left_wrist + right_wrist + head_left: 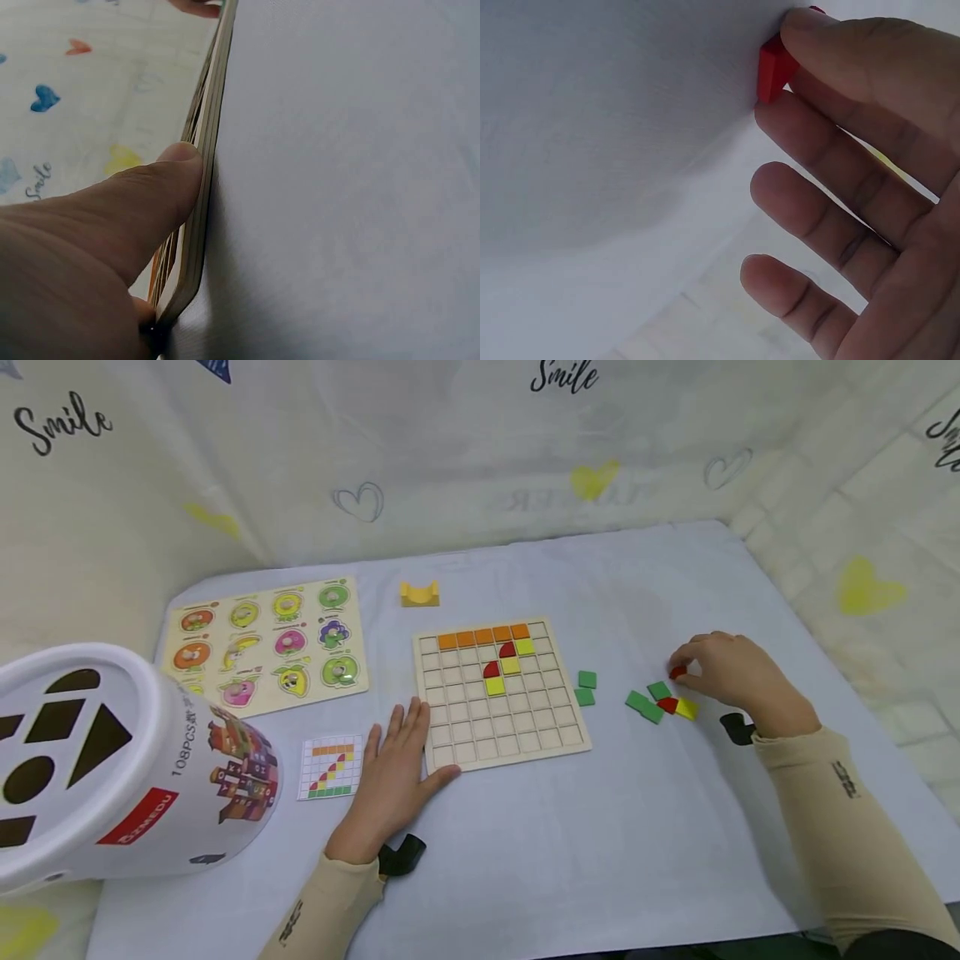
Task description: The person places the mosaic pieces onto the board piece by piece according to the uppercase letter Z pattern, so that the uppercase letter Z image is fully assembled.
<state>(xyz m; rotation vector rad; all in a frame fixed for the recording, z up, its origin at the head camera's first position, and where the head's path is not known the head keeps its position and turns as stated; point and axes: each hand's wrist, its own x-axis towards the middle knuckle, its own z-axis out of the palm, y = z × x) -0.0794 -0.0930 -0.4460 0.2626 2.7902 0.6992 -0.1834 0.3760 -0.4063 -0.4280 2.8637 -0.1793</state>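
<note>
My left hand (393, 777) lies flat with spread fingers at the near left corner of a wooden grid board (517, 727). In the left wrist view its thumb (169, 184) presses the board's edge. On the grid sit a row of orange tiles (483, 636) and a slanting run of yellow tiles (511, 666) and red quarter-round tiles (491, 670). Off to the right, my right hand (738, 672) pinches a red tile (774, 67) between thumb and fingers, close over the table. Beside it lie green tiles (643, 707), a red tile (667, 704) and a yellow tile (686, 708).
Two green tiles (587, 679) lie along the board's right edge. A pattern card (330, 768) is left of my left hand. Behind it are a fruit puzzle board (262, 597) and a yellow arch block (419, 596). A white tub (172, 693) stands at far left.
</note>
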